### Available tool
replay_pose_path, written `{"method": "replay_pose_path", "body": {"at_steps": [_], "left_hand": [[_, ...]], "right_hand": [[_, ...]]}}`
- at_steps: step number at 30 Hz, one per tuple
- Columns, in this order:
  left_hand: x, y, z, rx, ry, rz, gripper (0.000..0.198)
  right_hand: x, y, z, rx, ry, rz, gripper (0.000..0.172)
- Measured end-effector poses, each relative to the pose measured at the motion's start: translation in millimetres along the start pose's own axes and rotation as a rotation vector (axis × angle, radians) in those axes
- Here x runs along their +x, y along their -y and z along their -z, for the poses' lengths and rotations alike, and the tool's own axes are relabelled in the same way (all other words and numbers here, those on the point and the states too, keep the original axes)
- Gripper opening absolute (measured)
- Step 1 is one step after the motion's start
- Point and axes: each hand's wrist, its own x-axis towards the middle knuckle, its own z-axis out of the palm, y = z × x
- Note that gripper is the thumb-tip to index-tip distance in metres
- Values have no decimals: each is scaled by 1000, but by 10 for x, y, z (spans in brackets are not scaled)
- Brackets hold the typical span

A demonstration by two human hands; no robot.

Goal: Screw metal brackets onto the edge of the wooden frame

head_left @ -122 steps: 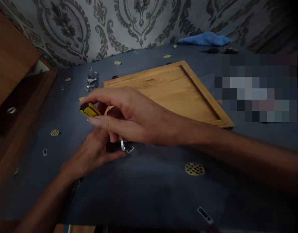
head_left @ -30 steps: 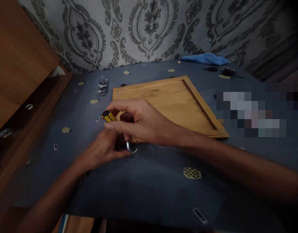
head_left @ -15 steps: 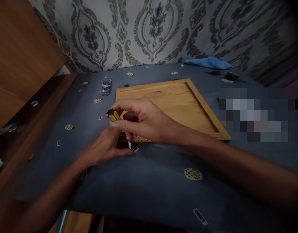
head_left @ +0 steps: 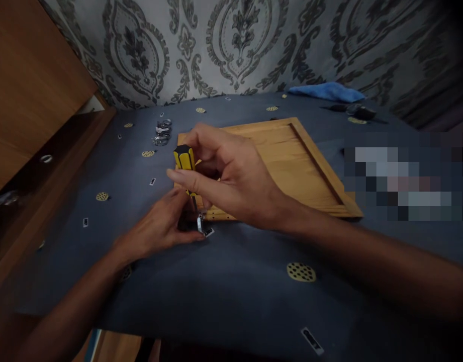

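In my right hand (head_left: 235, 176) is a screwdriver (head_left: 185, 158) with a yellow and black handle, gripped between thumb and fingers. It stands nearly upright, its shaft pointing down at a small shiny metal hinge (head_left: 200, 224). The hinge sits at the near left corner of a framed wooden door panel (head_left: 291, 171) lying on the cloth. My left hand (head_left: 159, 226) is closed around that corner, with its thumb against the hinge and its fingers partly hidden behind the screwdriver. Whether the tip touches a screw cannot be made out.
Several metal hinges (head_left: 162, 131) lie on the dark patterned cloth (head_left: 235, 286) beyond my left hand. A blue cloth (head_left: 327, 92) and a dark tool (head_left: 355, 110) are at the back right. An open wooden cabinet (head_left: 35, 75) stands on the left; a blurred-out patch covers the right.
My right hand has risen slightly and tilted the screwdriver from leaning to nearly upright. The left hand stays at the panel corner with the hinge. The view has shifted a little.
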Motion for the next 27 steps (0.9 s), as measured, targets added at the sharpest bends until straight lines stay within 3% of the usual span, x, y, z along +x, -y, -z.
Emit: {"method": "replay_pose_path", "body": {"at_steps": [9,27], "left_hand": [[17,38,-33,-35,2,-17,39],[0,5,-13,51,29,36,43]], "right_hand": [[-4,-89,2,-115,30,0,23],[-18,-119,-3,-74,66,2,17]]}}
